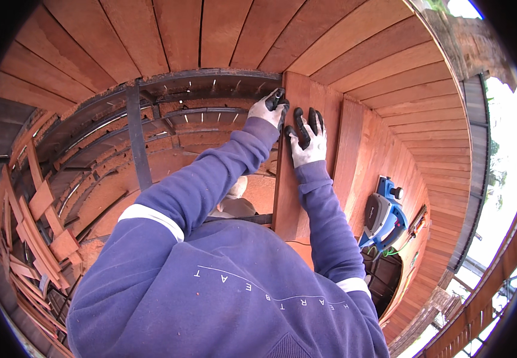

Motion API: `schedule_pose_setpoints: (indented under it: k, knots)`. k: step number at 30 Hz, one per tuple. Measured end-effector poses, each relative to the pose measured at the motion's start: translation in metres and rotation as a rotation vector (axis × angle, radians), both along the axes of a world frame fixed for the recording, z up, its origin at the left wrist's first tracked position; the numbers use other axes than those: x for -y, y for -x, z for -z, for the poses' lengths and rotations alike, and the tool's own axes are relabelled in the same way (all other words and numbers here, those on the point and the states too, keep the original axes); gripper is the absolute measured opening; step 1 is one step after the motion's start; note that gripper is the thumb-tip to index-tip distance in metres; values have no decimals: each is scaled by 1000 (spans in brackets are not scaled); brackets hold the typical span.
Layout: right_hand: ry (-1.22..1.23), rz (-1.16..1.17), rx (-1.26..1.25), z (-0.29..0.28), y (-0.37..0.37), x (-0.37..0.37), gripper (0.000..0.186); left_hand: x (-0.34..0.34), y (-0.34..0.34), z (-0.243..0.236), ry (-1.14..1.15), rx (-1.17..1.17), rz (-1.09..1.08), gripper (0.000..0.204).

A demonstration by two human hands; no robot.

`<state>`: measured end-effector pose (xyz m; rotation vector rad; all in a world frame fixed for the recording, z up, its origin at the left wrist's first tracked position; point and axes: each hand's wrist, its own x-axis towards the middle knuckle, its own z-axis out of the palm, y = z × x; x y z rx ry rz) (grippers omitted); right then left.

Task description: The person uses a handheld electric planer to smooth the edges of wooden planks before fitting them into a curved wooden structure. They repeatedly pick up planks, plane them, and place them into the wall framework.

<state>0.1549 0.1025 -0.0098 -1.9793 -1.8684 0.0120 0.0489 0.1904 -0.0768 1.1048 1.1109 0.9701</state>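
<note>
A long reddish-brown wooden board [288,200] lies in front of me, with its left edge along an open gap. At the far left corner of this board is my left hand [264,110], in a white glove with black fingertips. Its fingers are curled closed by the edge; whatever they grip is too dark and small to name. My right hand [308,143], gloved the same way, rests on the board with its fingers spread. A second wooden board [348,140] lies just to the right.
A blue electric planer [384,215] stands on the planks at right. Black metal framing [139,137] crosses the open gap on the left. Loose wood strips [37,221] pile up at far left. Fitted planks [222,36] curve around the far side.
</note>
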Motion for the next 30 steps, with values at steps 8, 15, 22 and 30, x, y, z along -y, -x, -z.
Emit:
schedule_pose_setpoints:
  k: [8,15,22,30]
  knots:
    - [3,-2,1,1,-1,0,51,-3,-5,22,35,131,9,35]
    - [5,36,16,-2,5,2,49,-6,2,4,115,114,42,31]
    - [39,87,33,4,2,3,45,-7,9,-11,115,164,119,39]
    - [114,136,1,9,1,3,50,16,50,-16,297,231,239,27]
